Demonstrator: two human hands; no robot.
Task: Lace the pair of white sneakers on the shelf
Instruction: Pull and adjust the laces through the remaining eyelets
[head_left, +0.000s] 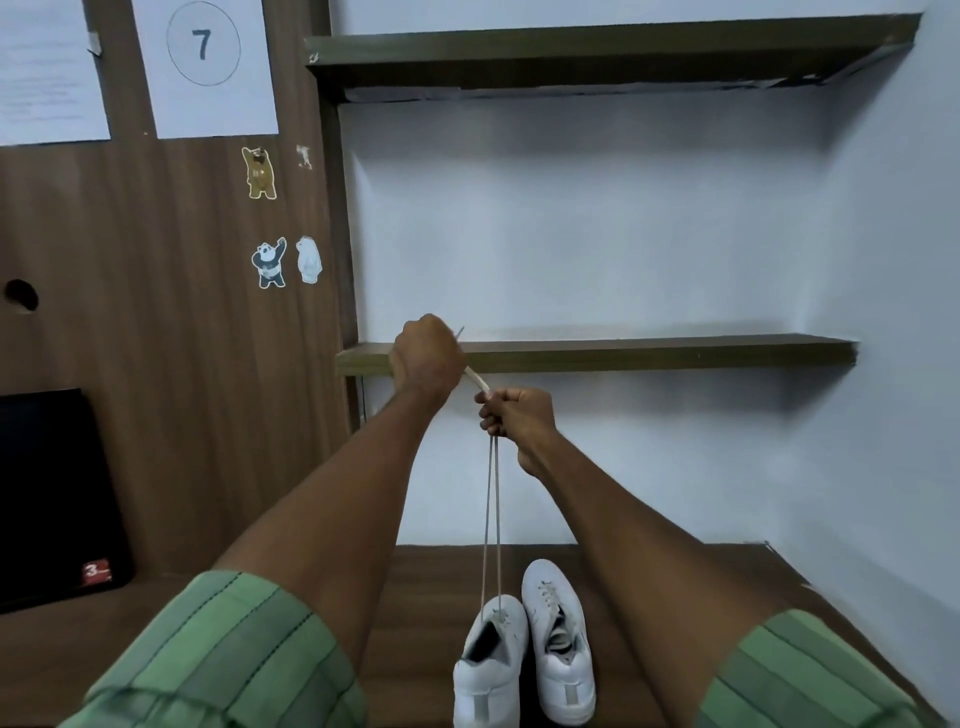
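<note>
Two white sneakers stand side by side on the brown surface (675, 582) at the bottom of the head view. From the front eyelets of the left sneaker (491, 670) a white lace (492, 519) runs up as two taut strands. My right hand (514, 415) pinches both strands high above the shoe. My left hand (427, 356) is raised further up and to the left and grips the lace's ends in a fist, with a tip sticking out above it. The right sneaker (558, 639) has a lace through its eyelets and is not touched.
A dark wooden shelf (649, 353) juts from the white wall just behind my hands, with another shelf (597, 52) high above. A wood panel with bear stickers (270, 260) and a numbered paper stands to the left. A black box (52, 493) sits low at the left.
</note>
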